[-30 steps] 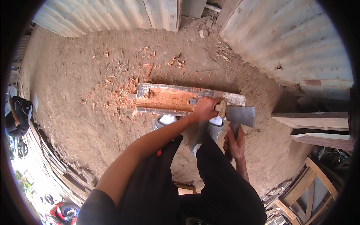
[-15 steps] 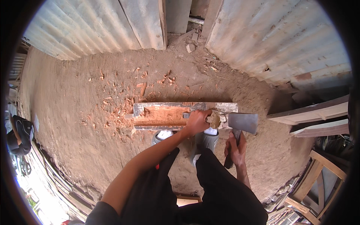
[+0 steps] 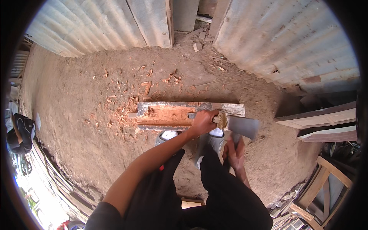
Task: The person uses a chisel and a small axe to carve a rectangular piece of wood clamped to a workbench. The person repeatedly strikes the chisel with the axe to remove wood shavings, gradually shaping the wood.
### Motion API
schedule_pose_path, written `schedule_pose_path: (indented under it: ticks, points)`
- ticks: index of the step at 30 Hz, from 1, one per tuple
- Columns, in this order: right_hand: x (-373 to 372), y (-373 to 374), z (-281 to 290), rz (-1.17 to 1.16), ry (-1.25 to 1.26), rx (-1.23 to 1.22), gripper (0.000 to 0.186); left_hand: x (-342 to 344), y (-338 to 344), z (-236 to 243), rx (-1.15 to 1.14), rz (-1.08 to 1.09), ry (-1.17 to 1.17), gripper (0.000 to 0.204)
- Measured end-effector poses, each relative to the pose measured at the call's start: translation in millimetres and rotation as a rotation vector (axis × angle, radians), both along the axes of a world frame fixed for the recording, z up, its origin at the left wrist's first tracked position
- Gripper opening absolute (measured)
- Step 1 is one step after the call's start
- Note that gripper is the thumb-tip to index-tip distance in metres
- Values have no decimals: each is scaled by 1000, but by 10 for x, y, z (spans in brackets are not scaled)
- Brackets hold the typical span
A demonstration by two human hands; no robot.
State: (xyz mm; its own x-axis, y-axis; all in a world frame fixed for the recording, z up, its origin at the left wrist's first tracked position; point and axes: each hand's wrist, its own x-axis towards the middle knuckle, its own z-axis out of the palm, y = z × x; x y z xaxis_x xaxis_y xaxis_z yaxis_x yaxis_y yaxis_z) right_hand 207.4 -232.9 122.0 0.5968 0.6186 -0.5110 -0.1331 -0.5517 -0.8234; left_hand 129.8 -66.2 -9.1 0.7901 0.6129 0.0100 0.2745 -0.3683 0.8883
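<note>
Head view: a long wooden block with a reddish hollow and weathered grey-white edges (image 3: 165, 113) lies on the brown dirt ground (image 3: 69, 88), just beyond the person's grey shoes (image 3: 217, 143). The flat grey metal blade of a chisel (image 3: 191, 115) points left in the hollow, about where it was half a second ago. The left hand (image 3: 205, 122) is closed around the chisel, fingers curled tight. The right hand (image 3: 234, 151) has its fingers wrapped around the dark handle of an axe with a broad grey metal head (image 3: 243, 127). That head, now blurred, has shifted left, right up by the chisel's pale, frayed end; whether they touch cannot be told. Reddish wood chips (image 3: 128, 109) lie scattered around the block's left end, as before.
</note>
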Motion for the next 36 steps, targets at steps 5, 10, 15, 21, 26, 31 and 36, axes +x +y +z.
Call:
schedule_pose_path:
  ticks: [5, 10, 15, 21, 26, 31, 36]
  points:
    - [190, 49, 171, -4, 91, -42, 25, -111, 33, -56, -8, 9, 2, 30]
    - [-2, 25, -64, -91, 70, 41, 21, -50, 33, -36, -36, -10, -3, 32]
    - [291, -92, 4, -46, 130, -73, 25, -36, 1, 58, 14, -58, 131, 34]
    - [-26, -130, -282, -323, 135, 163, 24, 26, -57, -41, 58, -24, 45, 32]
    - [343, -99, -86, 66, 113, -26, 25, -52, -43, -72, 81, -3, 43, 31]
    - [171, -41, -110, -215, 60, 193, 26, 1, -68, -32, 90, -6, 49, 30]
    - [318, -157, -118, 121, 66, -68, 29, -71, -76, -32, 91, -87, 121, 29]
